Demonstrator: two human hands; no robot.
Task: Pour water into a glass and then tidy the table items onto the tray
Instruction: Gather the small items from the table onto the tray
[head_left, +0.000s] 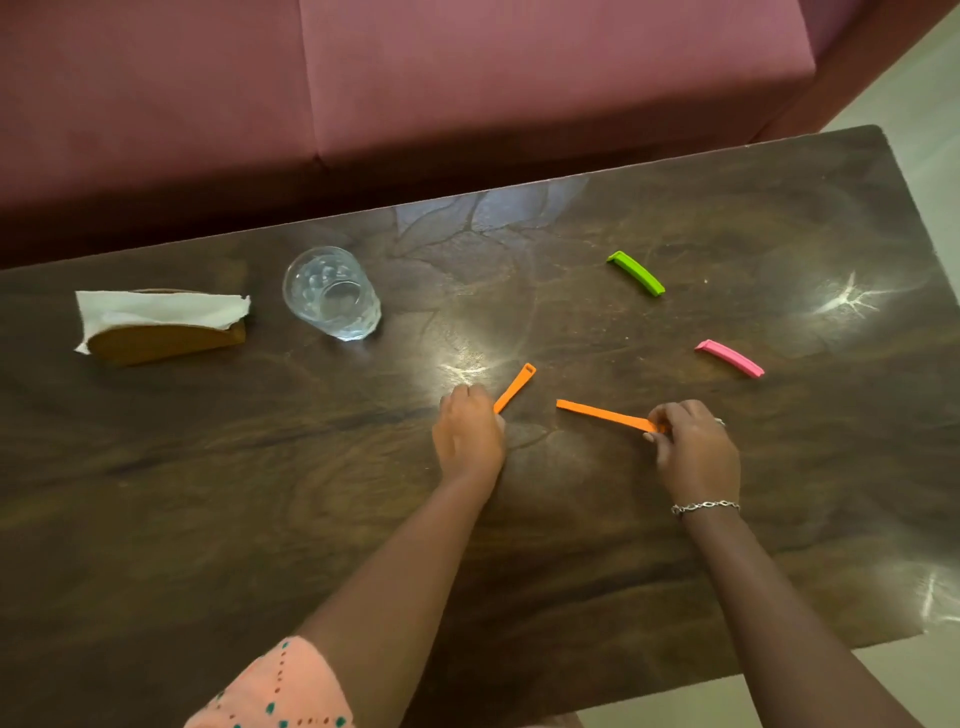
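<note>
A dark wooden table (208, 493) holds a brown napkin holder (166, 338) with white napkins at far left. At its 3 o'clock stands a clear glass (332, 293). Toward 4 o'clock from the glass, the left hand (467, 431) curls its fingers round the near end of an orange strip (515, 387). At 3 o'clock, the right hand (696, 447) pinches a second orange strip (602, 414). A green clip (636, 273) lies at its 12 o'clock, a pink clip (730, 358) at 1 o'clock.

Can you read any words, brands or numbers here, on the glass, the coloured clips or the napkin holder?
None. No text shows on the glass, green clip, pink clip, napkin holder, table, or the orange strips held by the left hand and right hand.
</note>
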